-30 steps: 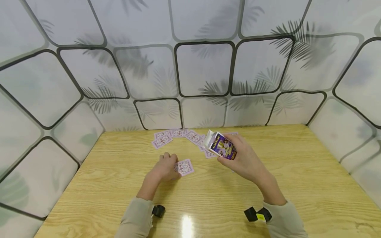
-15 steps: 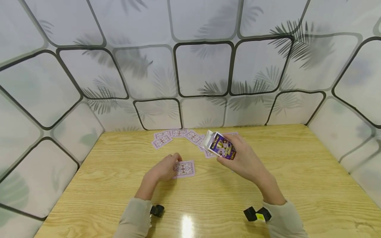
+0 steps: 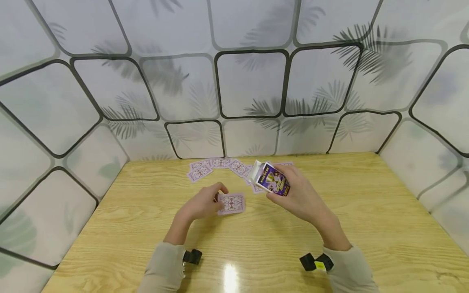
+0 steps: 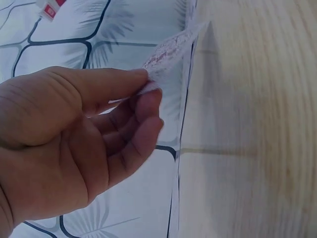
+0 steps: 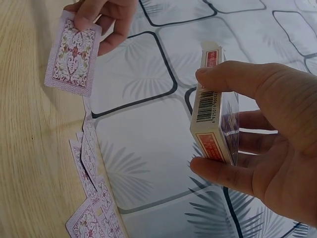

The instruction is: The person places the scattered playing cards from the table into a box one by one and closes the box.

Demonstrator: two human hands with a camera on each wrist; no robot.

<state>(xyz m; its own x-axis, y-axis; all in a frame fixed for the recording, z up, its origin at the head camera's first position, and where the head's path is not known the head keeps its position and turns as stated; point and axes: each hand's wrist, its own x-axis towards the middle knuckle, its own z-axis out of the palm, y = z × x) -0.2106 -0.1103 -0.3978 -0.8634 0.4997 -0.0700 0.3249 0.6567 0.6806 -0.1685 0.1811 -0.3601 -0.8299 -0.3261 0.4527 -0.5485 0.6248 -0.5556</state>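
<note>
My left hand (image 3: 203, 202) pinches a playing card (image 3: 232, 203) between thumb and curled fingers. Its purple-and-white patterned back faces up, and the left wrist view shows the card (image 4: 171, 52) tilted, with its far corner over the wood. To the right, my right hand (image 3: 302, 195) grips a purple card box (image 3: 272, 179) with its flap open toward the left. In the right wrist view the box (image 5: 208, 111) sits between thumb and fingers, its barcode side showing. Beyond both hands, several cards (image 3: 220, 163) lie face down in an overlapping arc on the table.
The wooden table (image 3: 128, 228) ends at a patterned fabric wall (image 3: 249, 85) behind and on both sides. Small black devices (image 3: 316, 262) are worn at both wrists. One more card edge (image 3: 287, 163) shows behind the right hand.
My left hand has picked the card up off the table and moved slightly right with it, toward the box. The right hand and box have stayed in place.
</note>
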